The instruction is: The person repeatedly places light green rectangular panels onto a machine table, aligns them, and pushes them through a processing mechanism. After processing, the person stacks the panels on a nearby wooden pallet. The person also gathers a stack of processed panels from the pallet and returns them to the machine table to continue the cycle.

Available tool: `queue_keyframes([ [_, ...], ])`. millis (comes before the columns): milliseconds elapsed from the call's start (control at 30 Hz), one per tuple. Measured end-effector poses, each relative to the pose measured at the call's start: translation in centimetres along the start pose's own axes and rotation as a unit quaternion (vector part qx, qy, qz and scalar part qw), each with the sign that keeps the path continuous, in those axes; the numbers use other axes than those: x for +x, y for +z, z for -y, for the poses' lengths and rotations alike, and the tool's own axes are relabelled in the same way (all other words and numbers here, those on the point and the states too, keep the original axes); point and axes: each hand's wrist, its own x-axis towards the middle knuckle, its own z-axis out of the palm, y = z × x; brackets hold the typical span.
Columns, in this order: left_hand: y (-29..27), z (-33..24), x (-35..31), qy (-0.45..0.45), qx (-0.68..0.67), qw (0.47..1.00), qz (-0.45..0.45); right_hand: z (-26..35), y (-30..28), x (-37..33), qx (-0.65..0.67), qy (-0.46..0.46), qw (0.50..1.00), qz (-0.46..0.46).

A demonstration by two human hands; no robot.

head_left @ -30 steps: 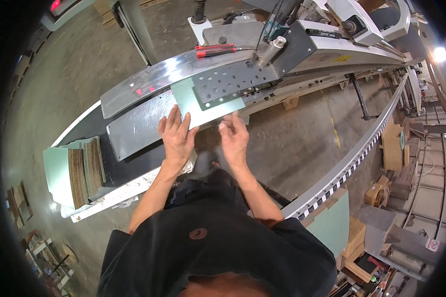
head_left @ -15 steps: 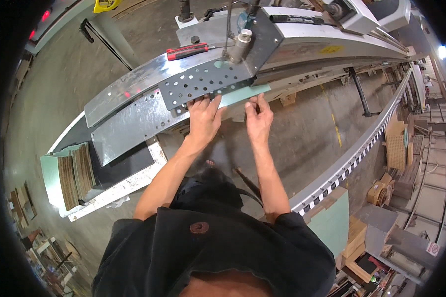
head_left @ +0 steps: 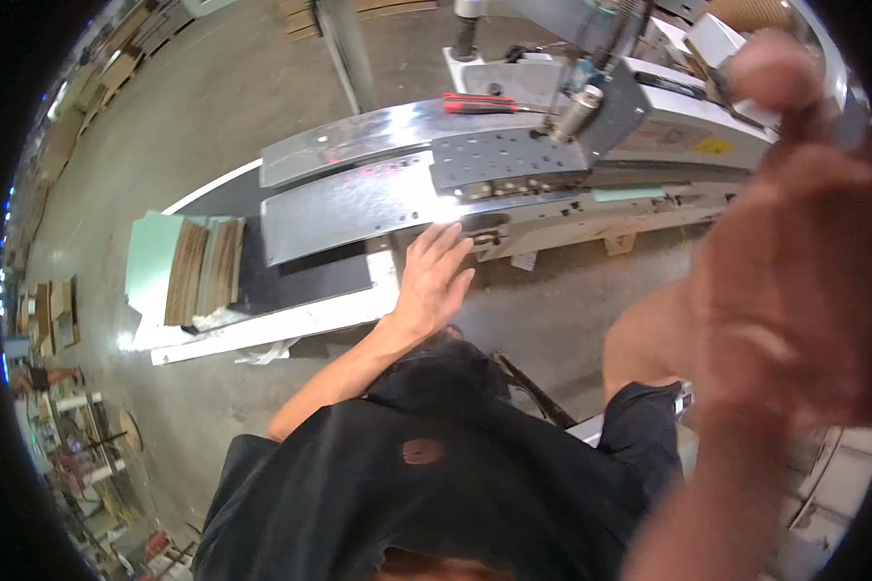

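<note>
The left hand (head_left: 434,283), fingers apart, is near the plate (head_left: 344,208); the right hand (head_left: 794,281) is blurred, its grip impossible to tell. The green board (head_left: 628,194) lies in the machine (head_left: 543,232); fingers belong clear of the guard (head_left: 504,157).

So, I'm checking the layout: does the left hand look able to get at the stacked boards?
Probably yes: the left hand looks empty; nothing upright shows between it and the stacked boards.

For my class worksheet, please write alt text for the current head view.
A person's open left hand is near the edge of a metal plate; the blurred right hand looms large at right. Green-faced boards are stacked at left.
</note>
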Motion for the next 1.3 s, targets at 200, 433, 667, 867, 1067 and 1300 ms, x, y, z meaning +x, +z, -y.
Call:
queue_keyframes([
  [200, -3.8, 3.2, -2.0, -0.103, 0.100, 0.990, 0.009, -3.8, 4.4, 4.1, -0.027, 0.014, 0.994, 0.108],
  [433, -11.8, 2.2, -10.1, -0.138, 0.122, 0.972, -0.142, -1.0, 6.3, 6.6, -0.037, -0.043, 0.996, 0.068],
  [667, -19.3, 1.4, -6.2, -0.199, 0.002, 0.963, -0.181, -0.8, 11.6, 7.9, -0.149, -0.054, 0.987, -0.006],
  [867, -29.9, 4.5, -12.1, -0.223, 0.231, 0.857, -0.403, -7.8, 31.7, -3.8, 0.004, 0.241, 0.955, 0.174],
  [1067, -32.4, 12.7, -17.8, -0.275, 0.256, 0.857, -0.353, -9.8, 43.4, -12.9, -0.045, 0.194, 0.937, 0.287],
  [1300, -32.9, 12.8, -17.2, -0.270, 0.258, 0.857, -0.354, -8.2, 44.1, -12.7, 0.008, 0.252, 0.941, 0.223],
])
